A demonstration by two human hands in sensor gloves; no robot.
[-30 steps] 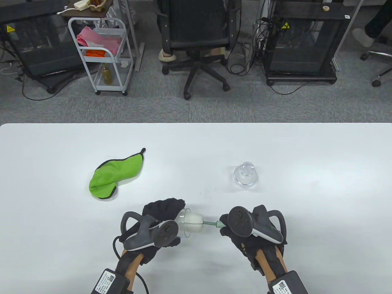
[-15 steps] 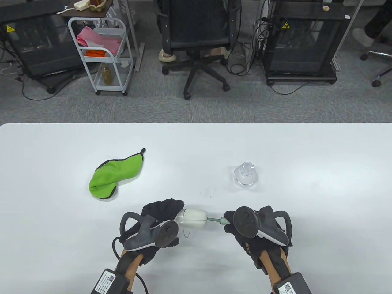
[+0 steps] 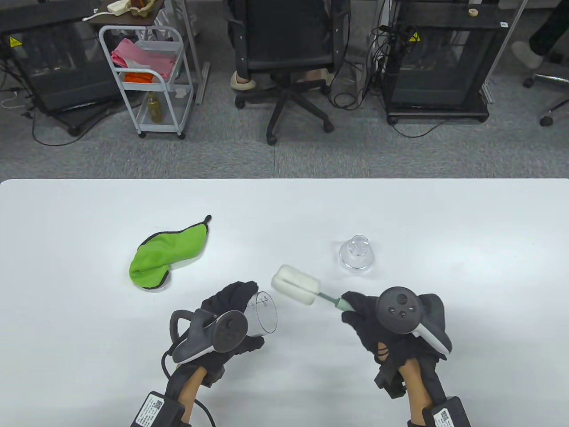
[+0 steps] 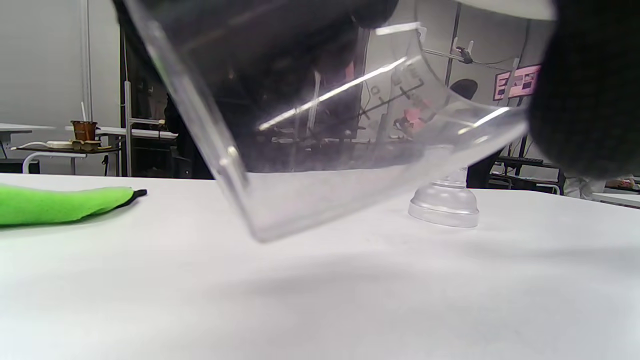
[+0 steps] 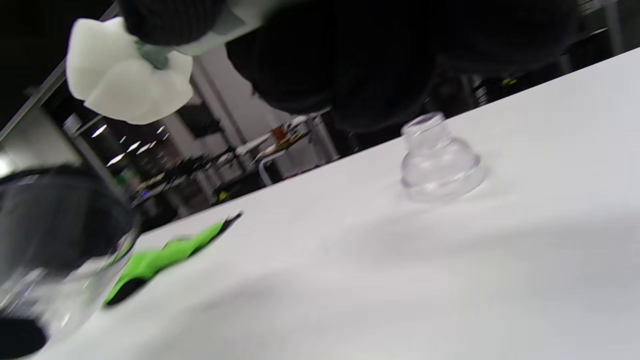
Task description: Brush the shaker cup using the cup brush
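Whereas half a second ago the sponge head sat inside the cup mouth, the brush (image 3: pixel 297 290) is now fully withdrawn and lifted up and to the right, its head clear of the rim. The right hand (image 3: pixel 386 327) has moved right and nearer the table's front edge, its grip clamped around the pale green handle. The left hand (image 3: pixel 224 322) keeps its grip clamped around the cup (image 3: pixel 263 319), which is held tilted low over the surface (image 3: pixel 444 222) with its open mouth facing right; it has shifted slightly toward the front edge.

The cup is clear, smooth, rigid plastic, tapered, with faint markings on its wall. The brush head is a white, soft-looking sponge split into rounded lobes on a thin stem. A domed clear lid (image 3: pixel 356 255) with a narrow neck stands upright on the surface beyond the right hand. A crumpled green cloth (image 3: pixel 164 258) with dark edging lies to the left, well apart from the cup.
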